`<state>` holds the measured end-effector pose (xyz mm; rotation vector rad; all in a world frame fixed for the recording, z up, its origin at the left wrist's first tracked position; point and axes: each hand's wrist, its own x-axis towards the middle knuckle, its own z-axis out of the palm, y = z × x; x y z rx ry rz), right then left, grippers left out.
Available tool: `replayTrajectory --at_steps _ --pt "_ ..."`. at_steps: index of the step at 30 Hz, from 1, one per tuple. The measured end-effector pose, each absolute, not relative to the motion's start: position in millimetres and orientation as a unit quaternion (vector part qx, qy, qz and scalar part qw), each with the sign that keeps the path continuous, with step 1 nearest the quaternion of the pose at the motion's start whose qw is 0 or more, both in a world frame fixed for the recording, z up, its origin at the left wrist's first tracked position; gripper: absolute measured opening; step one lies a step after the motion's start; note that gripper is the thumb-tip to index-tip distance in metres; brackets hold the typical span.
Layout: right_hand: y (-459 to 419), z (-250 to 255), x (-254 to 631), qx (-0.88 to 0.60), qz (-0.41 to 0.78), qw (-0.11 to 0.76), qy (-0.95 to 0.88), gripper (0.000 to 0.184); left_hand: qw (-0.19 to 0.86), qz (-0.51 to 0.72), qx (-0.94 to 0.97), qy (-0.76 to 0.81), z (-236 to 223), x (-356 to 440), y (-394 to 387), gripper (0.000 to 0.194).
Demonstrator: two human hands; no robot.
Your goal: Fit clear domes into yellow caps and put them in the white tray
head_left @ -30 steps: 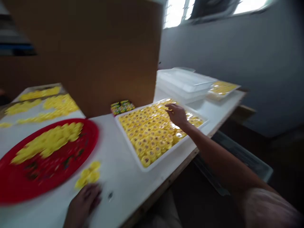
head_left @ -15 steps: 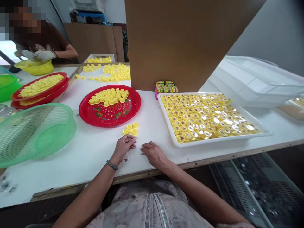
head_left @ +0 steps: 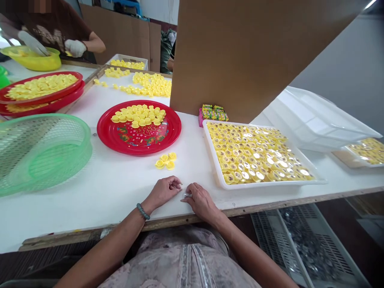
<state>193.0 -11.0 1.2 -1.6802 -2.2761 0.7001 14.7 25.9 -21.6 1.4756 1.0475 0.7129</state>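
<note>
Head view: two bare grips at the near edge of a white surface (head_left: 120, 192)

From my distant post I see the left grip (head_left: 163, 191) with its fingers curled toward the thumb; I cannot tell whether they meet or pinch anything. Just beside it, apart by a narrow gap, the right grip (head_left: 200, 199) has thumb and fingers around a small clear piece (head_left: 187, 195); whether it is clamped or merely lies between them I cannot tell. Just beyond the left grip sits a cluster of yellow caps (head_left: 165, 159). Farther beyond, I note a red tray (head_left: 141, 149) with more caps heaped toward its far side. To the right of the right grip stands a white tray (head_left: 264, 185) filled with rows of yellow discs (head_left: 249, 154), many bearing dark centres. Well left of the left grip is a green mesh basket (head_left: 87, 138). A brown board (head_left: 240, 52) rises beyond both grips, with small boxes (head_left: 215, 114) at its foot.
</note>
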Motion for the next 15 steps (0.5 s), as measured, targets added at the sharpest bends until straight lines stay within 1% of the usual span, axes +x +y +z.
replayTrajectory --at_steps 3,5,7,9,11,13,15 --pt "-15.3 4.4 194.3 -0.56 0.251 0.108 -0.782 0.019 0.572 0.297 0.622 0.446 -20.1 15.0 25.5 0.025" --pt "-17.3 6.0 196.8 -0.55 0.268 0.114 -0.783 0.016 0.58 0.297 0.609 0.452 -19.1 15.2 25.3 0.025" --pt "-17.6 6.6 200.0 -0.546 0.3 0.144 -0.769 0.012 0.596 0.3 0.593 0.451 -17.7 15.5 24.9 0.022" --pt "-15.1 5.9 202.1 -0.555 0.348 0.201 -0.729 0.008 0.625 0.307 0.57 0.436 -15.6 16.2 24.6 0.02" --pt "-9.9 4.3 201.5 -0.567 0.418 0.273 -0.655 0.005 0.661 0.318 0.541 0.412 -12.6 17.5 24.8 0.022" --pt "-3.1 2.0 197.6 -0.565 0.495 0.346 -0.562 0.007 0.685 0.344 0.506 0.396 -8.6 19.2 25.7 0.024" --pt "3.4 -1.0 191.5 -0.549 0.551 0.41 -0.477 0.013 0.689 0.382 0.467 0.401 -3.9 20.5 26.9 0.025"
